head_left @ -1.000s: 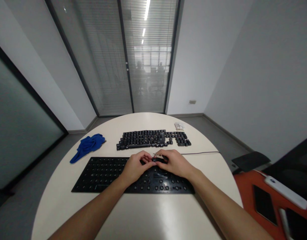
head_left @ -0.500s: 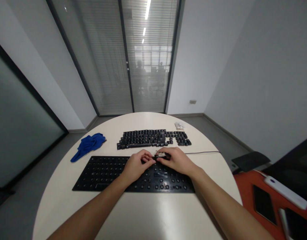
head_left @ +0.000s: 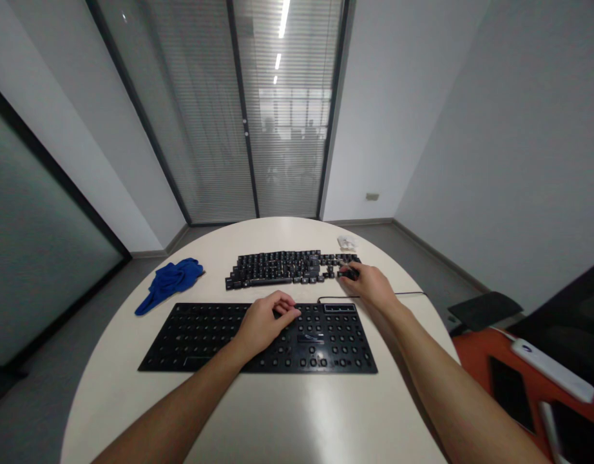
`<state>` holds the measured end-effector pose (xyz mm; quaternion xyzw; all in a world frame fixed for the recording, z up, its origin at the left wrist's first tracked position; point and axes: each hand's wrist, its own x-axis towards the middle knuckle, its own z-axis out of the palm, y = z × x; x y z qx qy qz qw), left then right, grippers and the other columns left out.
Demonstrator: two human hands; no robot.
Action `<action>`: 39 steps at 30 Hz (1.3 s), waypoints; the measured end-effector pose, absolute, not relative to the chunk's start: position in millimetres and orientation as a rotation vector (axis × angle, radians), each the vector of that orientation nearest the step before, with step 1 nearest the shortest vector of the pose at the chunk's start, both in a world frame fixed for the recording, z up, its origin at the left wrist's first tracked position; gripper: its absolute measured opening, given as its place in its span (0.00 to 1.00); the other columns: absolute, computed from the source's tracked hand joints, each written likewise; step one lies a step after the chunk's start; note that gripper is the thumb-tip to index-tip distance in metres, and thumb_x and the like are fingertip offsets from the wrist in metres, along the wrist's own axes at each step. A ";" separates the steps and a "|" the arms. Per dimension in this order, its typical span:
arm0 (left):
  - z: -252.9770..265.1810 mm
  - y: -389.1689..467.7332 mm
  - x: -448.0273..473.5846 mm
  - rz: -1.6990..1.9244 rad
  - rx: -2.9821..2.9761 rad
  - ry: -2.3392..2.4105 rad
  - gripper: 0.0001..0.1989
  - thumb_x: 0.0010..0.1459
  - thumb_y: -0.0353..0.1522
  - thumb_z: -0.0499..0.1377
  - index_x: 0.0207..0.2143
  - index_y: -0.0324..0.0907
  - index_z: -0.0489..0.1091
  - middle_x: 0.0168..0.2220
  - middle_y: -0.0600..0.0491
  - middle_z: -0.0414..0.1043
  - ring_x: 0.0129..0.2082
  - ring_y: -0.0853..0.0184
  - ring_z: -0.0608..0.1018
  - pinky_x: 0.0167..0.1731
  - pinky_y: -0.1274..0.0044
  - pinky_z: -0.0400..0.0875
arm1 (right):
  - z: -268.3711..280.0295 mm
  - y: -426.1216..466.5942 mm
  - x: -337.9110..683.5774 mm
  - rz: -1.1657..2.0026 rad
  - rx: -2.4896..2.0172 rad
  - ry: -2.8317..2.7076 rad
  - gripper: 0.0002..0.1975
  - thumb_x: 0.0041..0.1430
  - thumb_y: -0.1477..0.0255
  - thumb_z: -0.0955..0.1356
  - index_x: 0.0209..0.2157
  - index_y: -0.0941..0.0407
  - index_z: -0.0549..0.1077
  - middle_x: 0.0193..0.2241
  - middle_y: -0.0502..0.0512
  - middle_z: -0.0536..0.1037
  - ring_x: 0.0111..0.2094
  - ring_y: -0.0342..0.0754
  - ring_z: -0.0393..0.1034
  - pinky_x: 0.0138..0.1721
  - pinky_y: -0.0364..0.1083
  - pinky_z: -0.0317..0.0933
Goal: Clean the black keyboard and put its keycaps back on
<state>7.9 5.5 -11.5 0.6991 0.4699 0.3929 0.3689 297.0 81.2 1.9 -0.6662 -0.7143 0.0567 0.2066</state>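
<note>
Okay, from where I stand: black keyboard [head_left: 205,335] with its keycaps off lies flat across the cream round table [head_left: 297,412], near the person. Left hand [head_left: 263,322] rests over its middle, fingers loosely curled, thumb apart from forefinger, roughly half open; nothing visible in it. Right hand [head_left: 372,287] is out past the keyboard's far edge, fingers bent down at the number-pad end of the loose black keycaps [head_left: 277,265], something dark at the fingertips; too small to tell whether it's gripped or how far the fingers are parted. Keycaps sit behind the keyboard, laid out in layout order, long spacebar cap [head_left: 270,281] along the front. Thin black cable [head_left: 409,294] runs from the keyboard's back edge, behind the right wrist, rightward. Blue cloth [head_left: 174,280] crumpled at left; small whitish packet [head_left: 346,243] beyond the number-pad caps.
</note>
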 end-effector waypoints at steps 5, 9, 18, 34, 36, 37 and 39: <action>-9.7 4.7 8.2 0.999 1.810 1.231 0.09 0.57 0.38 0.64 0.36 0.43 0.73 0.32 0.52 0.79 0.33 0.64 0.80 0.37 0.74 0.73 | 5.0 77.6 288.4 0.113 -1.918 -2.014 0.14 0.58 0.62 0.69 0.44 0.49 0.80 0.36 0.56 0.84 0.36 0.54 0.76 0.31 0.44 0.58; -9.8 5.5 8.2 1.001 1.825 1.225 0.08 0.58 0.38 0.64 0.36 0.43 0.74 0.32 0.52 0.79 0.33 0.64 0.80 0.37 0.74 0.73 | 4.1 79.0 288.6 0.122 -1.922 -2.027 0.14 0.58 0.62 0.69 0.44 0.48 0.80 0.38 0.56 0.84 0.39 0.56 0.77 0.32 0.45 0.59; -7.3 3.9 7.8 0.973 1.874 1.271 0.07 0.59 0.37 0.62 0.35 0.43 0.75 0.31 0.54 0.79 0.31 0.64 0.79 0.35 0.75 0.72 | 0.9 81.3 291.8 0.159 -1.915 -2.036 0.16 0.58 0.61 0.69 0.47 0.49 0.80 0.38 0.57 0.84 0.39 0.56 0.77 0.33 0.45 0.59; -5.2 3.0 7.9 0.966 1.897 1.273 0.07 0.59 0.37 0.62 0.34 0.44 0.75 0.30 0.54 0.79 0.31 0.64 0.79 0.35 0.75 0.71 | 0.6 81.1 288.1 0.141 -1.901 -2.039 0.15 0.60 0.60 0.68 0.44 0.50 0.80 0.36 0.56 0.84 0.37 0.54 0.77 0.31 0.44 0.58; -4.9 2.7 8.1 0.965 1.897 1.277 0.07 0.59 0.37 0.62 0.34 0.44 0.75 0.30 0.54 0.79 0.31 0.64 0.79 0.34 0.75 0.71 | 0.0 81.4 288.1 0.135 -1.898 -2.042 0.15 0.60 0.59 0.68 0.45 0.49 0.80 0.37 0.56 0.84 0.38 0.54 0.77 0.31 0.44 0.59; -4.8 2.6 8.2 0.964 1.898 1.280 0.07 0.59 0.37 0.62 0.34 0.44 0.75 0.30 0.54 0.79 0.31 0.64 0.79 0.34 0.75 0.71 | -0.7 81.7 288.4 0.132 -1.895 -2.045 0.15 0.61 0.59 0.67 0.45 0.49 0.80 0.37 0.56 0.84 0.38 0.54 0.77 0.32 0.44 0.59; -4.4 2.3 8.5 0.958 1.901 1.281 0.07 0.59 0.37 0.62 0.34 0.44 0.75 0.31 0.54 0.79 0.31 0.64 0.79 0.35 0.75 0.71 | -2.6 82.4 289.3 0.126 -1.888 -2.046 0.16 0.61 0.59 0.67 0.45 0.49 0.80 0.37 0.57 0.84 0.38 0.55 0.77 0.32 0.45 0.59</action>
